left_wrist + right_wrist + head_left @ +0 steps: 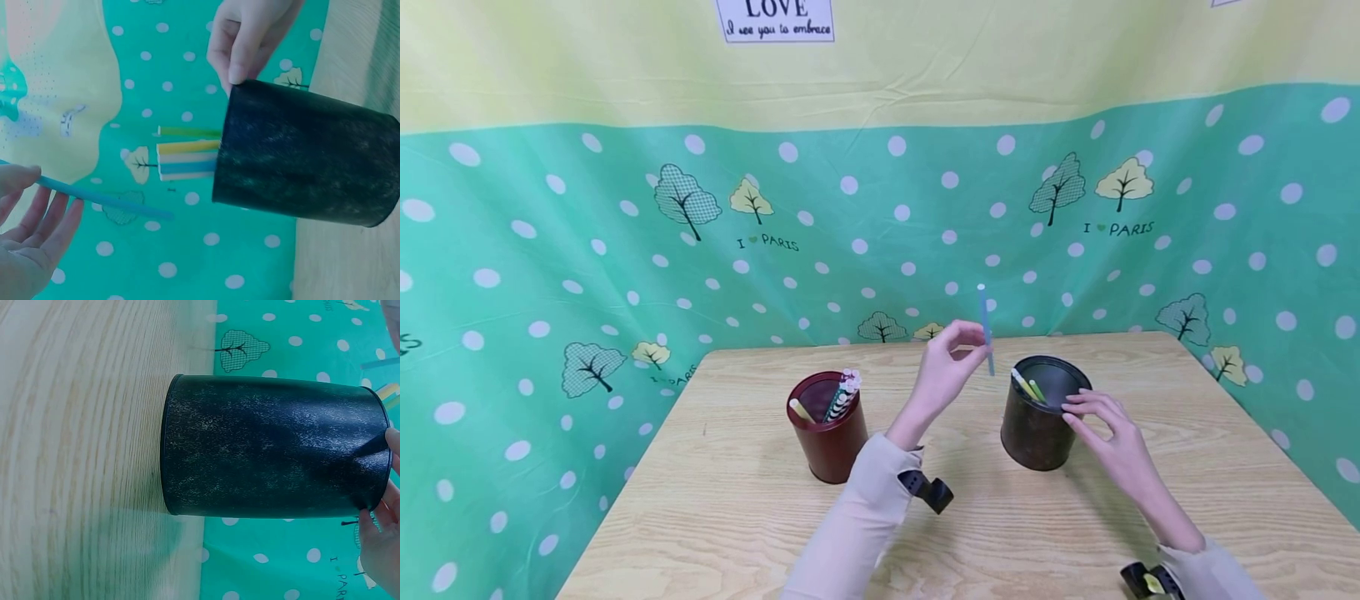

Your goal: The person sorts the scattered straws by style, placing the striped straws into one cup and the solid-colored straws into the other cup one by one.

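A slim blue stick with a pale top end stands nearly upright in the pinch of my left hand, up to the left of the black can. In the left wrist view that blue stick runs between the thumb and fingers of the left hand. With its fingertips my right hand grips the rim of the dark, scuffed can, which is upright on the table. Yellow, green, white and blue sticks poke out of its mouth; their lower parts are hidden inside.
A dark red can is upright to the left, holding a pale stick and patterned sticks with ornate tops. The wooden table ends at a green dotted cloth. Each wrist carries a black camera.
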Motion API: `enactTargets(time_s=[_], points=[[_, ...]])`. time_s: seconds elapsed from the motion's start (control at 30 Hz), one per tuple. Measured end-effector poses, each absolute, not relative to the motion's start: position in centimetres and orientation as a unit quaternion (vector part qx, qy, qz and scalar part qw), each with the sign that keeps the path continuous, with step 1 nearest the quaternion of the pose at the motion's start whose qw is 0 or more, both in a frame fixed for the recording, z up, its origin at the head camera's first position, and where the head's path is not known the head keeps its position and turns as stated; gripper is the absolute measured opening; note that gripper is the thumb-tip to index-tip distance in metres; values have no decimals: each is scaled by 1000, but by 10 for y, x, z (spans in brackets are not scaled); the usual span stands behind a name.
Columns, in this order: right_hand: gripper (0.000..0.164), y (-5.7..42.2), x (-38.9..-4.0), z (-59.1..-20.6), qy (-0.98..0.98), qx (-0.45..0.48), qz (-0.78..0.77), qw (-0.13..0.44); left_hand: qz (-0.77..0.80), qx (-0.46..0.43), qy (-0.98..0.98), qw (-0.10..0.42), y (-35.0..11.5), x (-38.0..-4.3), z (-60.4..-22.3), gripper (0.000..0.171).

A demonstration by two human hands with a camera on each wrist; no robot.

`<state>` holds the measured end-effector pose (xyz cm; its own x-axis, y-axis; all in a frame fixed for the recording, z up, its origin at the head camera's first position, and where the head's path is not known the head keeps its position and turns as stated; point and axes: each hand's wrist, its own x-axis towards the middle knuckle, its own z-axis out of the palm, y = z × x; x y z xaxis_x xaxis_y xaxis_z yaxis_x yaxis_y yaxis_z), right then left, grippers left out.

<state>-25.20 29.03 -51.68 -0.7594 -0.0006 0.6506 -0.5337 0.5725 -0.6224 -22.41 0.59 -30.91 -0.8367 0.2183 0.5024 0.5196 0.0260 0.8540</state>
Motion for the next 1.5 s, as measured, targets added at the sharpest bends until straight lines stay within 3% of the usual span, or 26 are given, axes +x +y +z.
enactTargets(time_s=[0.5, 1.5], points=[[21, 290, -249, -513, -828, 172, 441, 300, -688, -261, -668, 112, 20, -222, -296, 19], [21, 292, -252, -518, -839, 154, 427, 300, -650, -255, -712, 80, 35, -227, -318, 19]])
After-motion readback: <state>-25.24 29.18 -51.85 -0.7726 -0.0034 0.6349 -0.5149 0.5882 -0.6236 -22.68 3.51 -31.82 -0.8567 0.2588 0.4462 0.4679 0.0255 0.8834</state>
